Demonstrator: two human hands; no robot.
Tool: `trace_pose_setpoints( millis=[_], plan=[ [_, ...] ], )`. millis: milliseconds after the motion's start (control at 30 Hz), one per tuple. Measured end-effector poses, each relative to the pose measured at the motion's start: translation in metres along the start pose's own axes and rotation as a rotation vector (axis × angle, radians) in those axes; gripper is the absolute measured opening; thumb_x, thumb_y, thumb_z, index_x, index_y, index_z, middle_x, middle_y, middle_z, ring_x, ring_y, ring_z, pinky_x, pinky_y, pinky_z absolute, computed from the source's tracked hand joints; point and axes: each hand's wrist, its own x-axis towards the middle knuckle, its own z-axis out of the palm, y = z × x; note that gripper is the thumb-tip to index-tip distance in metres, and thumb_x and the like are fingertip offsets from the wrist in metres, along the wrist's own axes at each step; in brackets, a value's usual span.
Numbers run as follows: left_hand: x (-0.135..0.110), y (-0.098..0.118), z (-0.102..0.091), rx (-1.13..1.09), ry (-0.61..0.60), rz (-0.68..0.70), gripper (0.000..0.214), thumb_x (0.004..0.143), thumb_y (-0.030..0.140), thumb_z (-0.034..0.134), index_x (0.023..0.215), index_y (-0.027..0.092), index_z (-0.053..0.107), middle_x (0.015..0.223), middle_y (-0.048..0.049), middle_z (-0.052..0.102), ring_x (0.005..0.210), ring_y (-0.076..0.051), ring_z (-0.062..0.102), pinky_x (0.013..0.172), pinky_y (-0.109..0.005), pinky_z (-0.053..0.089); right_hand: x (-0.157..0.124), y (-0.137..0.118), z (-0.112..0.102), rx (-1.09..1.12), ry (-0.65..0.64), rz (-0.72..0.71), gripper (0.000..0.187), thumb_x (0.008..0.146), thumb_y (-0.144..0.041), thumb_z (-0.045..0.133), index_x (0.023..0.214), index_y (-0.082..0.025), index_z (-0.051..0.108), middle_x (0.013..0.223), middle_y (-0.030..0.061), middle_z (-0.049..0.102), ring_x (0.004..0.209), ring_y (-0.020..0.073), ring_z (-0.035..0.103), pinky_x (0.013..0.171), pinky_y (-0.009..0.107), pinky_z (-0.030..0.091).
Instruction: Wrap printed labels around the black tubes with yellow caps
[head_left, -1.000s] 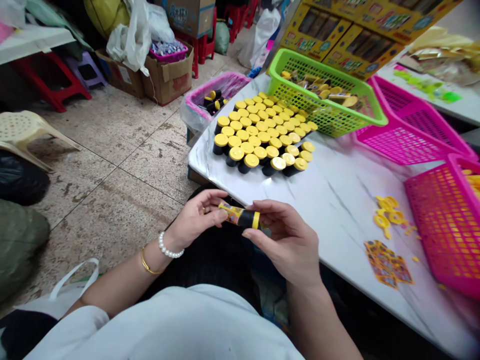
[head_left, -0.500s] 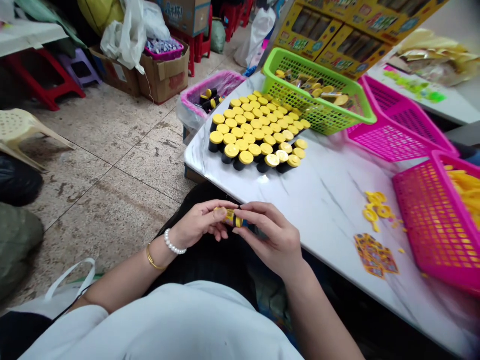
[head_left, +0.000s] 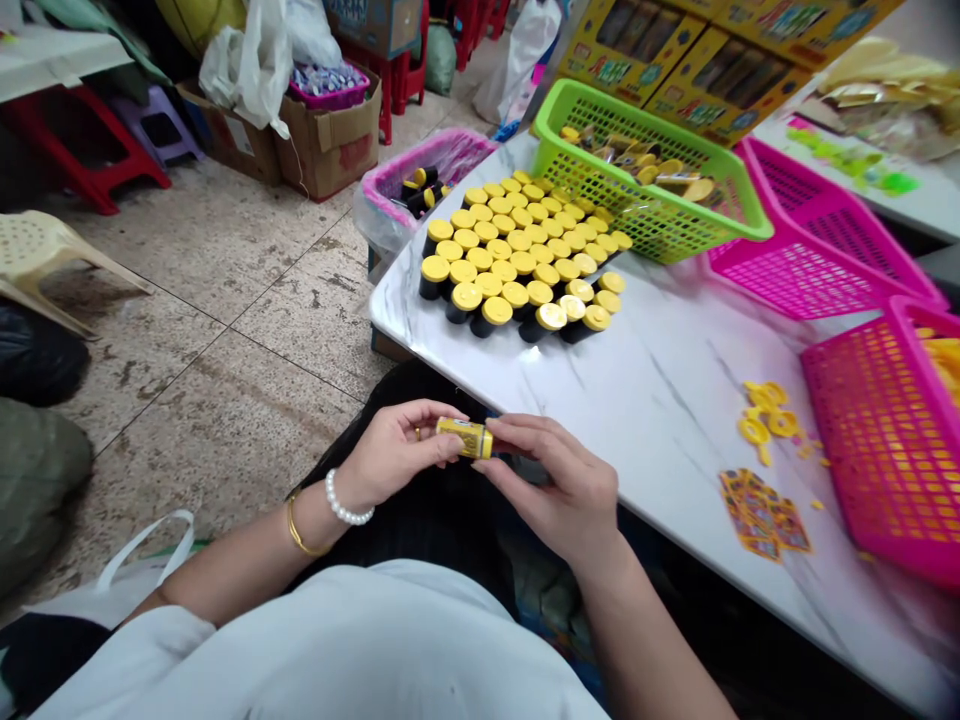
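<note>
Above my lap, just off the table edge, a small cylindrical tube [head_left: 463, 437] with a yellow printed label lies level between my hands. My left hand [head_left: 409, 445] grips its left end, thumb along the label; a pearl bracelet and a gold bangle circle that wrist. The fingers of my right hand [head_left: 559, 475] close on the tube's right end, near its yellow rim. Beyond them on the table stand rows of black tubs with yellow lids [head_left: 502, 250]. Yellow ring-shaped pieces [head_left: 765, 415] and a small heap of orange printed cards [head_left: 761, 515] lie farther right.
A green basket [head_left: 652, 215] of yellow-topped parts stands at the back of the marbled table [head_left: 637, 400], before stacked yellow boxes [head_left: 675, 75]. Pink baskets [head_left: 885, 440] line the right side. A lined pink bin [head_left: 375, 190] adjoins the left corner; stools and cartons occupy the floor.
The tube has turned in my hands, so more of its yellow label faces up. My right hand has shifted slightly right, and the view has tilted a little.
</note>
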Motion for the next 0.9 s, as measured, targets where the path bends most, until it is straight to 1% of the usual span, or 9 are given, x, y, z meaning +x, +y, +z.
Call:
trace_pose_setpoints(
  millis=[100, 233, 300, 367, 433, 533, 700, 800, 900],
  plan=[
    [-0.005, 0.007, 0.009, 0.058, 0.024, 0.132, 0.029, 0.065, 0.019, 0.090, 0.091, 0.015, 0.078, 0.089, -0.0065, 0.077, 0.078, -0.015, 0.070, 0.073, -0.022, 0.055, -0.002, -0.003, 0.005, 0.213, 0.050, 0.195, 0.021, 0.079, -0.034, 0.082, 0.096, -0.023, 0.074, 0.093, 0.0062, 0.077, 0.076, 0.0204, 0.075, 0.069, 0.035, 0.067],
    [0.003, 0.007, 0.005, 0.103, -0.102, 0.034, 0.037, 0.072, 0.040, 0.086, 0.093, 0.013, 0.073, 0.070, -0.0045, 0.072, 0.054, -0.012, 0.064, 0.054, -0.021, 0.052, 0.005, -0.003, -0.001, 0.338, -0.096, 0.320, 0.028, 0.083, -0.037, 0.080, 0.106, -0.022, 0.073, 0.091, 0.0050, 0.075, 0.079, 0.0187, 0.075, 0.076, 0.034, 0.066],
    [0.008, 0.003, 0.001, 0.091, -0.154, -0.041, 0.046, 0.074, 0.053, 0.081, 0.095, 0.014, 0.068, 0.065, -0.0043, 0.071, 0.045, -0.011, 0.060, 0.044, -0.020, 0.046, 0.009, -0.002, -0.006, 0.419, -0.191, 0.319, 0.033, 0.084, -0.033, 0.079, 0.115, -0.024, 0.073, 0.096, 0.0046, 0.073, 0.079, 0.0170, 0.074, 0.074, 0.033, 0.066],
    [0.009, 0.000, -0.001, 0.069, -0.185, -0.076, 0.052, 0.075, 0.061, 0.078, 0.096, 0.015, 0.064, 0.064, -0.0044, 0.071, 0.041, -0.011, 0.059, 0.039, -0.019, 0.043, 0.010, -0.001, -0.009, 0.500, -0.210, 0.320, 0.027, 0.083, -0.030, 0.079, 0.110, -0.025, 0.076, 0.098, 0.0039, 0.069, 0.072, 0.0148, 0.074, 0.067, 0.031, 0.067],
    [0.008, -0.002, -0.001, 0.027, -0.237, -0.083, 0.058, 0.073, 0.064, 0.077, 0.101, 0.016, 0.063, 0.064, -0.0040, 0.071, 0.041, -0.012, 0.061, 0.039, -0.019, 0.045, 0.009, 0.001, -0.008, 0.565, -0.156, 0.344, 0.015, 0.081, -0.030, 0.081, 0.094, -0.024, 0.079, 0.095, 0.0022, 0.066, 0.061, 0.0122, 0.071, 0.055, 0.028, 0.066],
    [0.005, -0.003, 0.001, -0.047, -0.309, -0.096, 0.060, 0.070, 0.063, 0.080, 0.103, 0.017, 0.062, 0.064, -0.0033, 0.072, 0.041, -0.013, 0.062, 0.040, -0.020, 0.048, 0.004, 0.005, -0.003, 0.655, -0.056, 0.391, 0.015, 0.078, -0.033, 0.084, 0.085, -0.022, 0.076, 0.092, -0.0004, 0.063, 0.050, 0.0091, 0.067, 0.043, 0.025, 0.063],
    [0.008, -0.006, 0.004, -0.038, -0.236, -0.164, 0.054, 0.071, 0.067, 0.077, 0.077, 0.016, 0.060, 0.054, -0.0020, 0.067, 0.033, -0.010, 0.055, 0.032, -0.017, 0.041, 0.001, 0.007, 0.000, 0.623, -0.090, 0.360, 0.017, 0.079, -0.032, 0.083, 0.093, -0.025, 0.077, 0.101, 0.0027, 0.063, 0.069, 0.0138, 0.071, 0.054, 0.030, 0.068],
    [0.009, -0.002, 0.007, -0.095, -0.225, -0.184, 0.056, 0.068, 0.068, 0.079, 0.077, 0.015, 0.063, 0.055, -0.0035, 0.068, 0.033, -0.010, 0.055, 0.032, -0.017, 0.041, 0.004, 0.001, -0.002, 0.599, -0.078, 0.326, 0.007, 0.082, -0.028, 0.079, 0.089, -0.026, 0.079, 0.101, 0.0029, 0.062, 0.066, 0.0128, 0.070, 0.054, 0.030, 0.068],
    [0.001, 0.005, 0.014, -0.104, -0.200, -0.191, 0.056, 0.066, 0.066, 0.081, 0.076, 0.014, 0.063, 0.050, -0.0020, 0.065, 0.029, -0.009, 0.050, 0.027, -0.016, 0.033, 0.005, -0.011, -0.001, 0.491, -0.079, 0.236, 0.010, 0.083, -0.027, 0.077, 0.090, -0.033, 0.080, 0.102, 0.0030, 0.063, 0.068, 0.0158, 0.072, 0.058, 0.031, 0.068]
  ],
)
